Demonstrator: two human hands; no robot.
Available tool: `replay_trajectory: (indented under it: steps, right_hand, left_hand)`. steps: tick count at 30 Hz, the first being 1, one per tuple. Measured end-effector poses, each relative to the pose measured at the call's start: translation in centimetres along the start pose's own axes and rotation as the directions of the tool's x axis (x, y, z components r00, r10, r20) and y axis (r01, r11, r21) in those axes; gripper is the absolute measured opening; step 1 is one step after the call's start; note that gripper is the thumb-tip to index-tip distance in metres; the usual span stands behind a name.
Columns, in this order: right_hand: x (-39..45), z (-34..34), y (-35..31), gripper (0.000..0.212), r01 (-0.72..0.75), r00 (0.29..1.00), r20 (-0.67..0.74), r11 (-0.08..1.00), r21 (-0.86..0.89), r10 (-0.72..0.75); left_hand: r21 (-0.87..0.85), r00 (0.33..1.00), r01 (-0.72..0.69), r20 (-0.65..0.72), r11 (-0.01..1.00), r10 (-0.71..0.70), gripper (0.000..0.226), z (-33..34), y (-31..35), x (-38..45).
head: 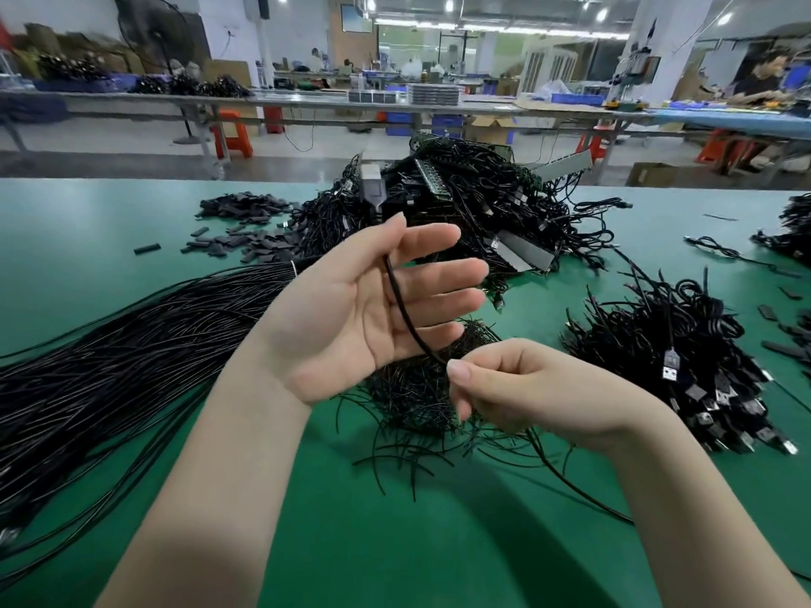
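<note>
A single black USB cable (406, 313) runs between my two hands above the green table (395, 541). Its plug end (372, 186) sticks up above my left hand (351, 309). That hand is raised palm toward me with fingers spread straight, and the thumb holds the cable against the index finger. From there the cable crosses the palm down to my right hand (526, 388), which pinches it between thumb and curled fingers. The rest of the cable trails out under my right wrist toward the table's near right.
A long bundle of black wires (109, 357) lies at the left. Short wire offcuts (417, 401) are piled beneath my hands. A large heap of cables and circuit boards (474, 204) sits behind, finished USB cables (684, 366) at right, black sleeves (245, 226) at back left.
</note>
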State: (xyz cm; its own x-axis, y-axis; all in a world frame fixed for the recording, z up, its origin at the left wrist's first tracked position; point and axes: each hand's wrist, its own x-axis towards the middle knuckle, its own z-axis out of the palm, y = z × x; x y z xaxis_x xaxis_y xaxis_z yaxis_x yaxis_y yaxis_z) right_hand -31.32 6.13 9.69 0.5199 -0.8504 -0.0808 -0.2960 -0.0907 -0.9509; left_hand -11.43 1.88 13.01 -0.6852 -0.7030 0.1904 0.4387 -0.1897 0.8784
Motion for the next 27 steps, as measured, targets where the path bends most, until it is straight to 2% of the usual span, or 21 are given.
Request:
replay_trajectory:
  steps: [3,6,8,10,11,13,15,16,17,18,20,21,24,26,27]
  right_hand:
    - [0.2,0.1,0.1,0.039,-0.025,0.998,0.049,0.999,0.019,0.025]
    - [0.2,0.3,0.3,0.040,-0.069,0.992,0.108,0.997,-0.017,0.071]
    - [0.1,0.2,0.3,0.041,-0.090,0.995,0.042,0.990,-0.112,0.096]
    - [-0.2,-0.3,0.2,0.050,-0.124,0.986,-0.138,0.971,-0.203,0.097]
    - [-0.4,-0.7,0.0,0.053,-0.131,0.970,-0.227,0.970,-0.203,0.084]
    - [-0.8,-1.3,-0.5,0.046,-0.099,0.947,-0.313,0.991,-0.088,0.067]
    - [-1.2,-1.2,-1.5,0.039,-0.024,0.944,-0.327,0.997,0.068,0.045]
    - [-1.3,-1.1,-2.0,0.037,0.019,0.941,-0.338,0.994,0.109,0.019]
    - [-1.4,-0.8,-2.3,0.037,0.067,0.937,-0.348,0.989,0.134,-0.016]
    - [-1.4,-0.3,-2.7,0.036,0.120,0.935,-0.350,0.981,0.152,-0.060]
    - [-1.1,0.6,-3.0,0.034,0.216,0.939,-0.310,0.959,0.185,-0.151]
    - [-0.8,1.0,-2.9,0.033,0.237,0.946,-0.267,0.952,0.193,-0.181]
    - [0.4,2.0,-1.5,0.027,0.167,0.986,-0.059,0.942,0.290,-0.156]
    - [1.3,2.5,0.0,0.030,0.036,0.992,0.098,0.932,0.361,-0.077]
    - [1.8,2.8,0.9,0.033,-0.019,0.990,0.137,0.942,0.334,-0.028]
  left_hand:
    - [-0.009,0.999,-0.049,0.003,0.999,0.050,0.039,0.2,0.0,0.0]
    - [-0.037,0.992,-0.065,0.109,0.997,0.069,0.037,0.6,-0.3,-0.1]
    - [0.017,0.967,0.019,0.253,1.000,-0.022,0.037,0.8,-0.2,-0.3]
    - [0.219,0.911,0.122,0.363,0.968,-0.197,0.043,0.5,-0.2,-0.6]
    - [0.363,0.888,0.159,0.355,0.918,-0.294,0.048,0.3,-0.3,-0.6]
    - [0.623,0.880,0.248,0.174,0.741,-0.441,0.056,0.1,-1.1,-0.3]
    - [0.750,0.890,0.326,-0.039,0.575,-0.454,0.057,-0.1,-1.9,0.1]
    - [0.764,0.907,0.333,-0.099,0.552,-0.410,0.053,0.1,-2.2,0.4]
    - [0.737,0.931,0.323,-0.135,0.594,-0.338,0.047,0.3,-2.3,0.6]
    - [0.659,0.953,0.299,-0.169,0.690,-0.251,0.044,0.3,-2.3,0.8]
    - [0.390,0.965,0.205,-0.235,0.898,-0.118,0.046,0.4,-1.8,1.1]
    - [0.265,0.966,0.150,-0.245,0.953,-0.084,0.048,0.5,-1.4,1.2]
    - [0.073,0.975,0.048,-0.220,0.996,-0.031,0.053,0.8,-0.9,1.1]
    - [0.029,0.984,0.024,-0.178,0.999,-0.018,0.057,1.1,-0.7,1.0]
    - [0.038,0.987,0.015,-0.163,0.999,-0.009,0.059,1.2,-0.7,0.8]
